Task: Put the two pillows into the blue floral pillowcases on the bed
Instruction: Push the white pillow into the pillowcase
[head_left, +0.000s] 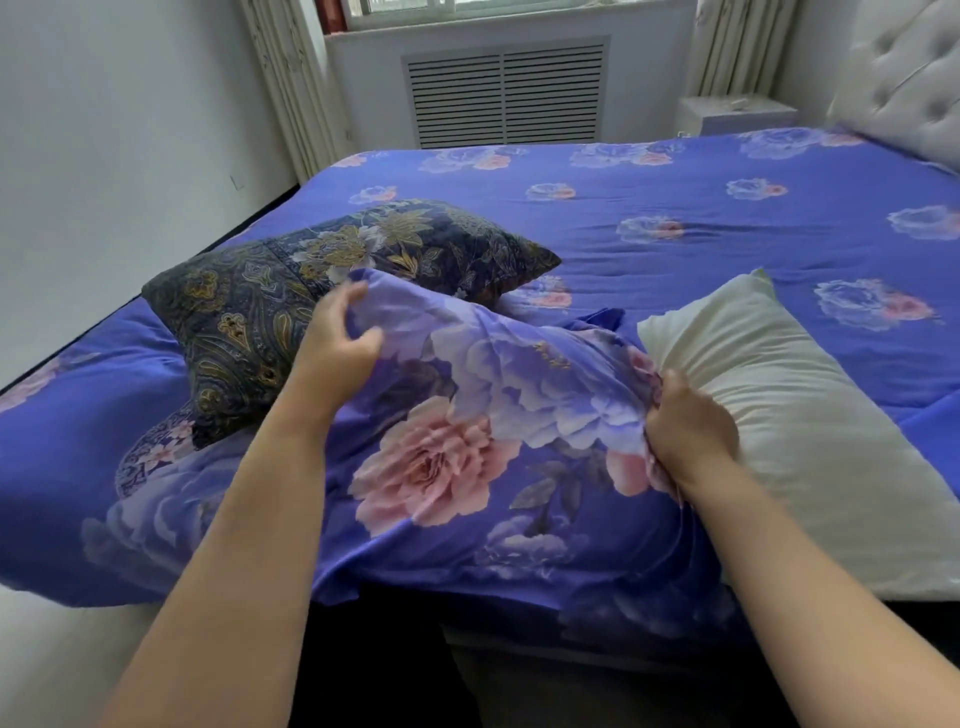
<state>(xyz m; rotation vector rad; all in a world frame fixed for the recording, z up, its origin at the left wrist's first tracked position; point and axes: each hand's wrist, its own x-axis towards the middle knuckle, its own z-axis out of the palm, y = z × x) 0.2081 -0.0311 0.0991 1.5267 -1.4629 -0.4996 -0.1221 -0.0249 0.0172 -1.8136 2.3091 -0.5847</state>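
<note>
In the centre of the frame, a blue floral pillowcase (498, 415) is stretched between both hands over the near edge of the bed (675, 208). The left hand (337, 338) grasps its upper left corner, with the fingers curled over the cloth and the thumb underneath. The right hand (685, 421) is clenched on the bunched right edge of the pillowcase, just beside the bare white pillow (805, 426). This pillow lies on the bed at the right of the frame, with its near end close to the bed edge. A second pillow, in a dark patterned cover with gold flowers (337, 280), lies at the left centre, behind the left hand, partly hidden by the raised cloth. The bed has a blue floral cover of the same pattern. A padded headboard (904, 78) stands at the upper right, and a slatted white radiator cover (504, 93) is below the window at the top.
</note>
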